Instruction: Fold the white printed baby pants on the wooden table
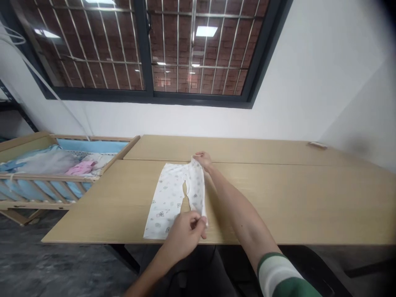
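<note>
A small pair of white pants (168,194) with a scattered grey print lies on the wooden table, its waist toward the wall and its legs toward me. My left hand (187,232) pinches the bottom hem of the right-hand leg near the table's front edge. Farther back, my right hand (203,159) grips the right corner of the waistband, which is lifted a little off the table. The right-hand leg is raised and slightly folded between my hands, while the left-hand leg lies flat. A narrow gap between the legs shows the tabletop.
The wooden table (293,198) extends far to the right, with a small flat item (317,144) at its back right. Left of it stands a wooden crib (49,178) with blue lining, holding a pink cloth (81,167) and white netting. A barred window (192,53) is above.
</note>
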Action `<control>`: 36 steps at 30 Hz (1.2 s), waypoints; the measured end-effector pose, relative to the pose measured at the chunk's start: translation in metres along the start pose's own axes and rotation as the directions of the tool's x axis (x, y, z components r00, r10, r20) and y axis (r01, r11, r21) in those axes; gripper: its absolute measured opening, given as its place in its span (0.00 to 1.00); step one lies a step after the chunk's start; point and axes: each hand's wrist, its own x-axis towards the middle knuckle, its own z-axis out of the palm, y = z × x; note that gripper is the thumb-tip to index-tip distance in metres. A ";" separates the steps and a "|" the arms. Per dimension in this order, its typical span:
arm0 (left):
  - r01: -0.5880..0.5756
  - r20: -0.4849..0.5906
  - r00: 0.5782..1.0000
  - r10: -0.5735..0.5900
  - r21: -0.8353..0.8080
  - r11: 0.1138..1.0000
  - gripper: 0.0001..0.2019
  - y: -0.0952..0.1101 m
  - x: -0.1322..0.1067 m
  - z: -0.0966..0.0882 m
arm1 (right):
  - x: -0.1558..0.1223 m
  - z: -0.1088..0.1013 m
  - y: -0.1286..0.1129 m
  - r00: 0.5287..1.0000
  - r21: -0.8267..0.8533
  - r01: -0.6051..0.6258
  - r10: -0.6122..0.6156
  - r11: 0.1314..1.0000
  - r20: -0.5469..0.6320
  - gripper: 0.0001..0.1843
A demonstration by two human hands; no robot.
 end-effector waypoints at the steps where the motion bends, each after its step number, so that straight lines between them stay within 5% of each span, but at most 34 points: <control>1: 0.002 -0.052 0.999 -0.003 -0.031 1.000 0.20 -0.003 -0.008 -0.009 | 0.001 0.010 -0.009 1.000 -0.005 0.007 -0.007 1.000 0.000 0.15; 7: 0.089 -0.249 0.965 -0.083 0.011 0.996 0.24 -0.024 -0.049 -0.061 | 0.003 0.087 -0.042 1.000 -0.100 0.025 -0.026 0.995 -0.005 0.16; 14: 0.275 -0.390 0.910 -0.144 0.307 0.911 0.22 -0.067 -0.069 -0.091 | -0.012 0.154 -0.033 0.999 -0.269 0.042 -0.041 0.962 0.011 0.13; 22: 0.406 -0.441 0.890 -0.114 0.656 0.637 0.16 -0.071 -0.075 -0.092 | -0.016 0.169 -0.024 0.997 -0.323 0.072 -0.064 0.944 0.033 0.12; 28: 0.507 -0.477 0.858 -0.191 0.728 0.461 0.16 -0.065 -0.082 -0.090 | -0.025 0.154 -0.037 0.978 -0.263 0.195 -0.167 0.945 0.125 0.08; 30: 0.525 -0.525 0.842 -0.125 0.743 0.415 0.17 -0.065 -0.088 -0.088 | -0.035 0.146 -0.045 0.960 -0.239 0.254 -0.214 0.937 0.179 0.07; 32: 0.455 -0.531 0.842 0.094 0.793 0.405 0.17 -0.067 -0.094 -0.083 | -0.054 0.138 -0.053 0.933 -0.213 0.314 -0.259 0.925 0.251 0.08; 34: 0.287 -0.431 0.825 0.366 0.877 0.386 0.16 -0.071 -0.097 -0.073 | -0.085 0.129 -0.059 0.852 -0.155 0.431 -0.344 0.889 0.395 0.11; 36: 0.139 -0.302 0.785 0.541 0.937 0.321 0.17 -0.076 -0.098 -0.060 | -0.127 0.117 -0.061 0.638 -0.025 0.608 -0.470 0.793 0.610 0.19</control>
